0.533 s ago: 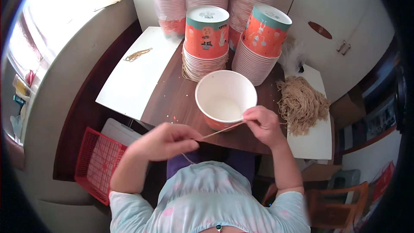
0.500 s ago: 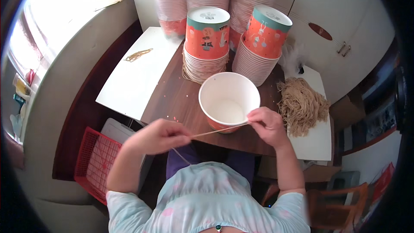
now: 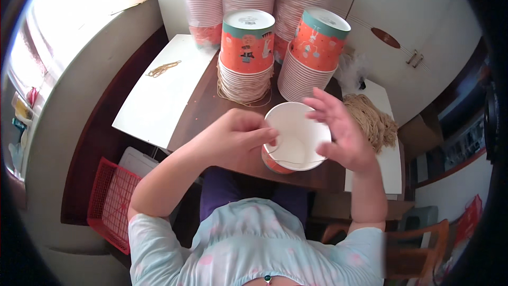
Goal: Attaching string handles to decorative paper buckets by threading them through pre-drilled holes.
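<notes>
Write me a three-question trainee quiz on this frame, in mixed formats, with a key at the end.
1. True or false: the paper bucket nearest the person stands with its open end up.
2. Multiple choice: where is the large heap of tan cord? A) in the red basket; B) on the white surface at the person's right; C) on top of an upturned bucket.
3. Short answer: which hand has its fingers spread, and what is at the other hand's fingertips?

Key: 1. True. 2. B. 3. The right hand is spread; a thin cord is at the left hand's fingertips.

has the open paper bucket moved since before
Yes, the open paper bucket moved right and down the picture, relative to the left unwrapped bucket stack.
</notes>
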The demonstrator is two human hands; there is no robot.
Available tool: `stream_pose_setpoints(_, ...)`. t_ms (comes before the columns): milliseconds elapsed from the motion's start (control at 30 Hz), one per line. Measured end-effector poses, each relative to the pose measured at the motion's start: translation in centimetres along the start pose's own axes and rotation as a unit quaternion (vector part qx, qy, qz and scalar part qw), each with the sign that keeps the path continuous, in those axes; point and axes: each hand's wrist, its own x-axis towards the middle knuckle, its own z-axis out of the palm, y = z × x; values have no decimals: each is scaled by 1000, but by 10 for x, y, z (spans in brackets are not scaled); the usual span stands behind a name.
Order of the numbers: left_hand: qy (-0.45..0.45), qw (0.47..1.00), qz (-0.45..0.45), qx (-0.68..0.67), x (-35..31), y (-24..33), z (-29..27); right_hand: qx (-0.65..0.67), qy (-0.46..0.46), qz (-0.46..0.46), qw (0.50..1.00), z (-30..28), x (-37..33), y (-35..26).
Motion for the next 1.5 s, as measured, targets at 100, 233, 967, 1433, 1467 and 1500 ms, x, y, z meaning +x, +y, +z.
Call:
stream_pose_setpoints(100,-23,991,-47,-122,29,-5,14,155,-29,74,985,41,21,-4)
stream_pose_setpoints(233,-75,974,-117,-180,33,-17,0,-70,-30,118,990,21,25,0)
stream_pose_setpoints(967,53,970,117,208,3,-8,22,229,-137,189,945,37,9,13)
stream_pose_setpoints(1433,70,983,41,165,4,-17,23,-44,-41,67,996,36,4,20)
stream_pose_setpoints(1467,79,982,17,172,4,-16,23,-118,-26,3,993,37,5,22)
stream_pose_setpoints(1500,79,982,16,171,5,-16,22,-192,-11,-62,979,37,6,23)
